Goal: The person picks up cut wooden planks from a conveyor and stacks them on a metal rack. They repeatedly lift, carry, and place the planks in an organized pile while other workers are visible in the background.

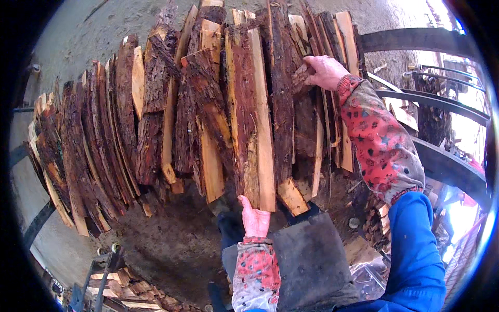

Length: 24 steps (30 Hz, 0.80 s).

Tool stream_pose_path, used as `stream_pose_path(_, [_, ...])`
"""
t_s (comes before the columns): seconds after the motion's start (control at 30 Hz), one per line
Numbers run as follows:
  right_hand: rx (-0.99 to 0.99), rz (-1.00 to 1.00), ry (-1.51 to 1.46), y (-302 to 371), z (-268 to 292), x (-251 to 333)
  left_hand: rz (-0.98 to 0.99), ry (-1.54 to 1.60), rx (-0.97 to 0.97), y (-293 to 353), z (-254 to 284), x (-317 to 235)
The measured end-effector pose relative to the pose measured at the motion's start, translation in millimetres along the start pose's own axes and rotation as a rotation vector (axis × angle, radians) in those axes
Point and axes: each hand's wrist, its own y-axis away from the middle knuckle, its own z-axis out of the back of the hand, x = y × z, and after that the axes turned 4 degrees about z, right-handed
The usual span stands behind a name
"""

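Observation:
My left hand (pixel 254 217) is at the near end of a long wooden slab (pixel 262 130) with a pale cut edge and reddish bark. Its thumb lies beside the end, and the fingers are hidden beneath the wood. Farther off to the right, my right hand (pixel 326 73) is closed on a rough, flaky piece of bark (pixel 301 78) above the row of slabs. Around both hands, long bark-covered slabs (pixel 283 104) lie side by side, some crossing over others. A shorter bark slab (pixel 202 86) rests slantwise on top, left of the middle.
Dark curved metal bars (pixel 421 41) stand at the right, close to my right arm. A dark apron-like sheet (pixel 312 255) hangs in front of me. More split wood (pixel 127 291) sits in a metal-framed cart (pixel 101 275) at the lower left. The row of slabs (pixel 99 130) continues leftward.

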Motion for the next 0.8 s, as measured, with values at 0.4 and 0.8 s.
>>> stream_pose_path(0.4, [-0.067,0.207,-0.208,-41,50,23,-0.017,0.039,-0.114,-4,20,-13])
stream_pose_path(0.8, [-0.490,0.243,-0.277,56,-38,77,-0.048,-0.113,-0.264,-12,25,-23])
